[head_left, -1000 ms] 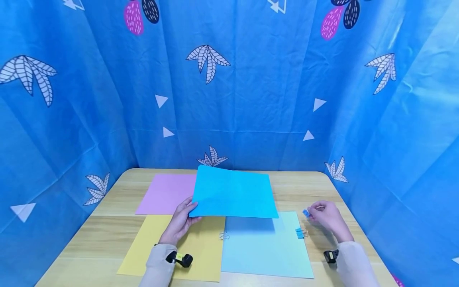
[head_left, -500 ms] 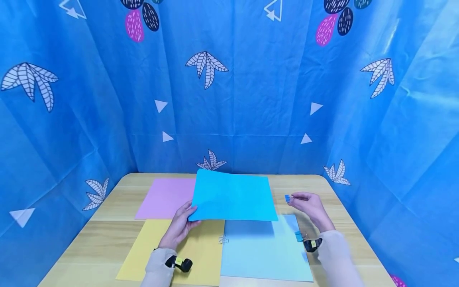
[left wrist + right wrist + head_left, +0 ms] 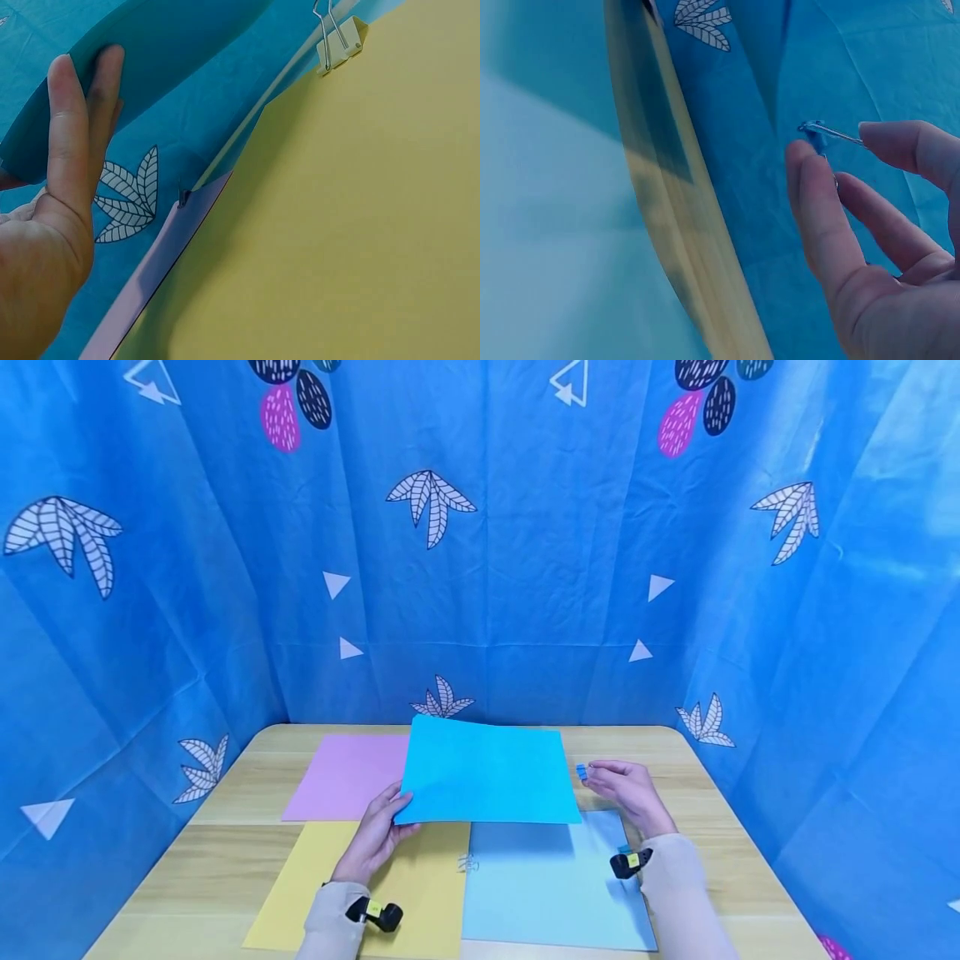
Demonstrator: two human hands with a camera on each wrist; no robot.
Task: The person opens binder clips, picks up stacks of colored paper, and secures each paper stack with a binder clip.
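Bright blue paper (image 3: 487,772) is raised over the table, its left edge pinched by my left hand (image 3: 378,835), thumb on top and fingers beneath. In the left wrist view, fingers of that hand (image 3: 71,150) lie against the underside of the paper (image 3: 180,52). My right hand (image 3: 626,789) pinches a small blue binder clip (image 3: 582,772) by its wire handles, just off the paper's right edge. The right wrist view shows the clip (image 3: 814,131) between thumb and fingers; its mouth is hard to make out.
Pale blue paper (image 3: 555,893) lies below, a blue binder clip (image 3: 624,850) on its right edge partly hidden by the wrist camera. Yellow paper (image 3: 420,902) with a yellow clip (image 3: 341,46) lies left of it, pink paper (image 3: 345,777) behind. A blue curtain (image 3: 525,568) surrounds the wooden table (image 3: 187,868).
My right hand has lifted the binder clip and carried it left, to near the paper's right edge. The left hand and its paper have stayed nearly still. The view has tilted slightly up.
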